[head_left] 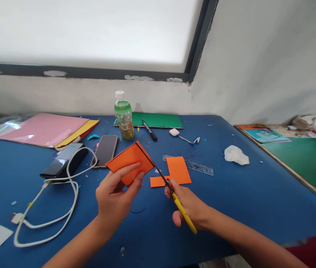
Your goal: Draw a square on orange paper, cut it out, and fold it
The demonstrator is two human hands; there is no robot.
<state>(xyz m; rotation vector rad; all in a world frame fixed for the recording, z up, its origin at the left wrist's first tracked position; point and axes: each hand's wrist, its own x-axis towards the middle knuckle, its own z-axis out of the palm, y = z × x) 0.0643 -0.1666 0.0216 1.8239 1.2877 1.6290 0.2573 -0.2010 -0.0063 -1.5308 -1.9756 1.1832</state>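
My left hand (119, 191) pinches a piece of orange paper (131, 158) between thumb and fingers, held tilted above the table. A thick black line runs along its upper right edge. In my right hand (188, 204) are scissors (184, 213) with a yellow handle. Their dark blades reach up and left to the right corner of the paper; whether they are cutting into it I cannot tell. Beyond my right hand, a larger orange piece (179, 169) and a narrow orange strip (157, 181) lie on the table. A clear ruler (201, 167) lies partly under the larger piece.
On the blue table (247, 212) stand a green-labelled bottle (124, 119) and, nearby, a black marker (149, 130). A phone (105, 150), a power bank (63, 162) with a looped white cable (74, 203), and pink paper (43, 128) lie left. Crumpled white tissue (236, 155) lies right.
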